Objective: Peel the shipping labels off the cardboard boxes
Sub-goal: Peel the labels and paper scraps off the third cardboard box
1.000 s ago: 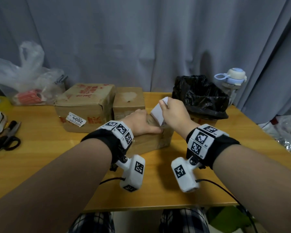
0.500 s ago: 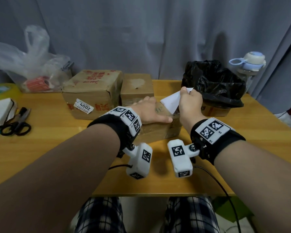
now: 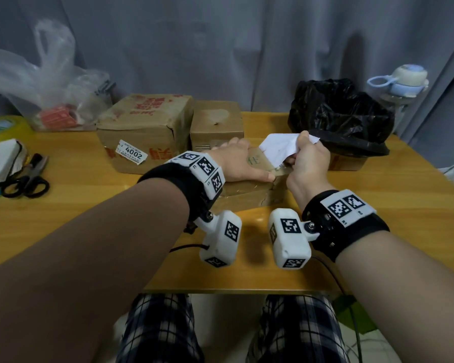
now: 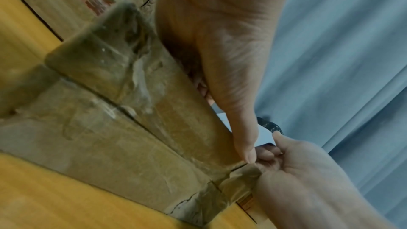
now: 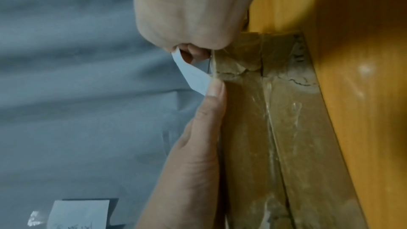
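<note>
Cardboard fills the middle of the head view: a flat taped box lies on the wooden table, and the left hand lies palm down on its top with fingers straight, thumb stretched along the near edge. The right hand is curled into a fist, pinching a white shipping label that stands lifted off the box top, its lower end still at the cardboard. Both forearms reach forward from the near edge. Behind stand a larger box bearing a sticker marked 4002, a smaller box, and a black bag; scissors lie far left.

From the left wrist, the flat hand presses the box, its thumb tip touching the curled right hand, a sliver of label between them.

From the right wrist, the closed fist grips the label at the box edge, the left thumb just beside it
</note>
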`<state>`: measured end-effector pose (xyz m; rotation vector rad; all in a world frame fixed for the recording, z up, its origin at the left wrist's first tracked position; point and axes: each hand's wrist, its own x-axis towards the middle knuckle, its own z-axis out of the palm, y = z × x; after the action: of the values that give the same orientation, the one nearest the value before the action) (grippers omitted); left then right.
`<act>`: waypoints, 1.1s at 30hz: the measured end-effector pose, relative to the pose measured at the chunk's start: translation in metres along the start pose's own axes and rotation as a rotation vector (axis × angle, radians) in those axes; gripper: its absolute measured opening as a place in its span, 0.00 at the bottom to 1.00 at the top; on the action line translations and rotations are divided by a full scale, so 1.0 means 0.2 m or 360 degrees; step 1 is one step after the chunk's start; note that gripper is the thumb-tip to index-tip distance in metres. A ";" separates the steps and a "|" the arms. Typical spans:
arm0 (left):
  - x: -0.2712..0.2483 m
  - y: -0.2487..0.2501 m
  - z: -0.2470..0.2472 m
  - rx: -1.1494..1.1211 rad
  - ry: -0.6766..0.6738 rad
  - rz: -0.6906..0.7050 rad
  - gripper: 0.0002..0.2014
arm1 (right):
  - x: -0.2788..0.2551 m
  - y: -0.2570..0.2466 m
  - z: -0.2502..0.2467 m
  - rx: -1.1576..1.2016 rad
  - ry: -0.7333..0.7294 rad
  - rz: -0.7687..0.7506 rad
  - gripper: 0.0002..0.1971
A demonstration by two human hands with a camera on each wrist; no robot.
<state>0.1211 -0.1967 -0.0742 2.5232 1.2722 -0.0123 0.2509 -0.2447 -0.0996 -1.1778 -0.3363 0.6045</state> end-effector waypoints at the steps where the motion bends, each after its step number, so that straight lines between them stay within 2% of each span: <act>1: 0.00 0.00 0.00 0.0002 0.0000 -0.0006 0.52 | 0.00 0.00 0.00 0.0045 0.0021 0.0018 0.12; 11: -0.01 0.01 0.00 0.0006 -0.0014 -0.0033 0.52 | -0.02 0.02 -0.02 0.0429 0.0180 0.0209 0.11; 16: 0.00 0.01 0.00 -0.0001 -0.0025 -0.0034 0.52 | -0.01 0.04 -0.04 0.0466 0.0192 0.0283 0.10; 19: -0.01 -0.01 0.00 0.0002 -0.0017 -0.0036 0.52 | -0.04 -0.13 -0.09 0.0231 0.0147 0.0014 0.15; 20: -0.01 -0.01 0.00 -0.0007 -0.0017 -0.0042 0.51 | -0.03 -0.24 -0.09 0.0393 0.0078 -0.0089 0.18; 22: -0.01 -0.01 -0.01 -0.0021 -0.0053 -0.0059 0.51 | 0.07 -0.46 -0.10 0.1011 -0.0080 -0.0177 0.20; 24: 0.00 0.00 -0.01 -0.0014 -0.0093 -0.0073 0.51 | 0.13 -0.59 -0.09 0.1221 -0.0275 -0.0024 0.19; 26: 0.00 0.00 -0.03 -0.0035 -0.0115 -0.0082 0.52 | 0.13 -0.54 -0.10 0.0962 -0.0417 0.0145 0.18; 28: -0.01 0.01 -0.04 -0.0070 -0.0110 -0.0083 0.52 | 0.11 -0.42 -0.10 0.0725 -0.0460 0.0259 0.18; 30: -0.02 0.02 -0.04 -0.0074 -0.0082 -0.0071 0.51 | 0.08 -0.34 -0.08 0.0664 -0.0468 0.0350 0.17; 33: -0.04 0.03 -0.03 -0.0050 -0.0060 -0.0069 0.51 | 0.07 -0.29 -0.07 0.0592 -0.0407 0.0361 0.14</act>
<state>0.1203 -0.2046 -0.0661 2.4568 1.3023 -0.0494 0.2843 -0.2613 -0.0503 -0.7856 -0.2917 0.9756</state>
